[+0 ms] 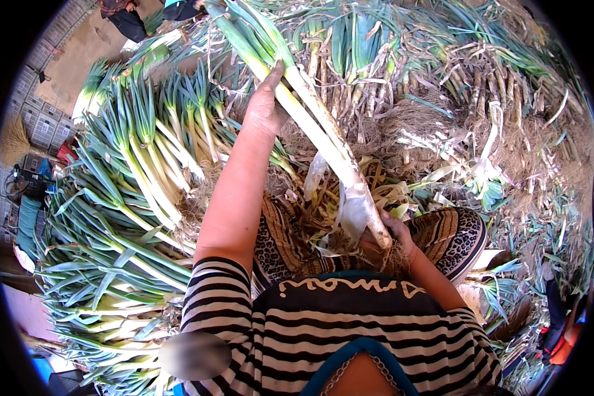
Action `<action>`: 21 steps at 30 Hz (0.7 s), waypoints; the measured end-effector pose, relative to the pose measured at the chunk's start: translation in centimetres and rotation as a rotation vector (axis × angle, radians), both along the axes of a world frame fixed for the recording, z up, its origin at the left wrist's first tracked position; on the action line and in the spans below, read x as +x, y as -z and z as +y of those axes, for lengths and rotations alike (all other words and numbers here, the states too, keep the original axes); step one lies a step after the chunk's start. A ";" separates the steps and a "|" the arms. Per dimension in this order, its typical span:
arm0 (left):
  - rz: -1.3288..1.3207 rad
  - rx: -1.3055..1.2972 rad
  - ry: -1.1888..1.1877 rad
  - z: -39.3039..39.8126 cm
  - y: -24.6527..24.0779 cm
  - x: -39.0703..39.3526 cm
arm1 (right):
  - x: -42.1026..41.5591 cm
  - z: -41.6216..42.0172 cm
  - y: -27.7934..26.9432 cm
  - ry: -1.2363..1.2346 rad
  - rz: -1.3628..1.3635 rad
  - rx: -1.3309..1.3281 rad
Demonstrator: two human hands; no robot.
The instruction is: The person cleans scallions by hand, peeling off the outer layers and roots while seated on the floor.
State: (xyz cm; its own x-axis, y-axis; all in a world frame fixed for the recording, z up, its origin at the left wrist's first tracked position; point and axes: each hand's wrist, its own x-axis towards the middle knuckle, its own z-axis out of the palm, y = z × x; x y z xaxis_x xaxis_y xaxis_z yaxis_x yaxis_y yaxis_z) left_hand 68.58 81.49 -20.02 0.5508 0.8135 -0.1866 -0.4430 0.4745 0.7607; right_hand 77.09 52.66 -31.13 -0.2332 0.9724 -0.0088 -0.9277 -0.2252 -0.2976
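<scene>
My left hand (pixel 269 101) grips large green onions (pixel 317 133) by their stalks, below the green leaves, with the thumb on top. They slant from the upper left down to my lap. One stalk is clean and white, the other still bears brown, dirty skin. At the root end, my right hand (pixel 396 235) holds the lower stalk, its fingers partly hidden behind it. A loose, pale sheet of peeled skin (pixel 354 210) hangs from the white part near the roots.
Peeled green onions (pixel 148 163) lie in heaps at my left. Unpeeled ones with dirty roots (pixel 480 89) are spread ahead and to the right. Peelings (pixel 376 178) lie before my patterned trousers (pixel 445 237). A straw broom (pixel 15 141) is at the far left; other people are partly visible at the edges.
</scene>
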 end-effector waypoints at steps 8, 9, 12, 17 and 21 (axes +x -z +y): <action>0.056 0.001 -0.076 0.2 2.3 -2.9 | 1.6 3.2 0.6 0.154 -1.431 -0.371; 0.110 0.005 -0.065 -0.6 1.5 -2.8 | 2.2 3.8 1.3 0.208 -1.743 -0.328; 0.115 0.047 -0.025 -2.4 1.5 -2.5 | 2.5 8.7 -4.1 0.407 -1.437 -0.363; 0.060 0.130 0.047 -4.5 1.7 -2.1 | 1.5 13.7 -8.0 0.652 -1.396 -0.126; 0.079 0.198 0.076 -5.2 2.7 -1.5 | 0.8 15.6 -7.5 0.777 -1.325 -0.042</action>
